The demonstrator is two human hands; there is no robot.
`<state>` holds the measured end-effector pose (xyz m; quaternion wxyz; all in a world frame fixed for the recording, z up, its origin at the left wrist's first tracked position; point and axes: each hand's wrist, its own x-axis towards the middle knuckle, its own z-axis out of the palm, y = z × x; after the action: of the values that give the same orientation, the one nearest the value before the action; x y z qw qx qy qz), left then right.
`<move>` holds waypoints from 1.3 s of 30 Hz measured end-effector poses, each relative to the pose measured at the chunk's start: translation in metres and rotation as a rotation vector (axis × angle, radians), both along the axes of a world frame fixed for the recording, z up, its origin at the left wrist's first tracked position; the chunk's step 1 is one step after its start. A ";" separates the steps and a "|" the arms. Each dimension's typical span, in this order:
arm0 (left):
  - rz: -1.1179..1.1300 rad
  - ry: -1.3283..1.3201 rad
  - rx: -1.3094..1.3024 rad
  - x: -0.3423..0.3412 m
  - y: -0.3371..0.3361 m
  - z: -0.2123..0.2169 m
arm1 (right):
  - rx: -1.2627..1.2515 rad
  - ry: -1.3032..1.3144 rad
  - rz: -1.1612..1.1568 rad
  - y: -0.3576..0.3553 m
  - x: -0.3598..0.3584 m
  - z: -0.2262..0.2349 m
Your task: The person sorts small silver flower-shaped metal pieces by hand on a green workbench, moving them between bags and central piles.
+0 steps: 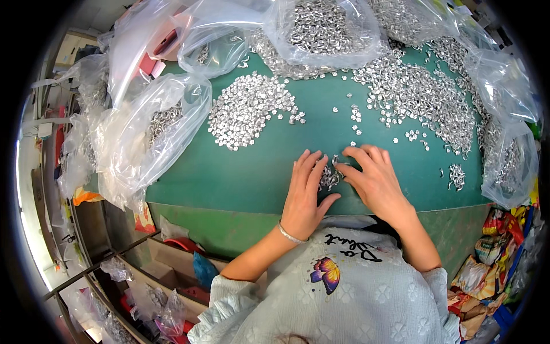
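Both hands are at a small heap of curved silvery metal pieces (329, 178) near the front edge of the green table. My left hand (305, 195) lies along the heap's left side, fingers stretched forward and thumb apart. From the right, my right hand (375, 182) reaches over with bent, spread fingers. Its thumb and forefinger tips are beside the heap's upper end; whether they touch a piece is too small to tell. Ahead on the left spreads a pile of small flower-shaped metal pieces (246, 109). A wide pile of curved metal pieces (429, 103) covers the right.
Clear plastic bags of metal parts (329, 28) line the far edge. Another plastic bag (154, 135) stands left, and one (507, 166) hangs at the right edge. A little cluster of pieces (456, 176) lies right. Below left are open drawers (166, 261); colourful packets (487, 252) are lower right.
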<state>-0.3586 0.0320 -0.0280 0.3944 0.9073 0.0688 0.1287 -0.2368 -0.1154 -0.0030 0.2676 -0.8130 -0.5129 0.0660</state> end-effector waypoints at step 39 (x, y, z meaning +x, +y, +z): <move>0.044 -0.014 0.113 -0.004 0.003 -0.009 | 0.086 -0.035 -0.115 -0.005 -0.020 -0.013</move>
<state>-0.3630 0.0354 -0.0369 0.3401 0.9254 0.0784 0.1475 -0.2570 -0.1200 -0.0156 0.2966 -0.8299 -0.4724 0.0145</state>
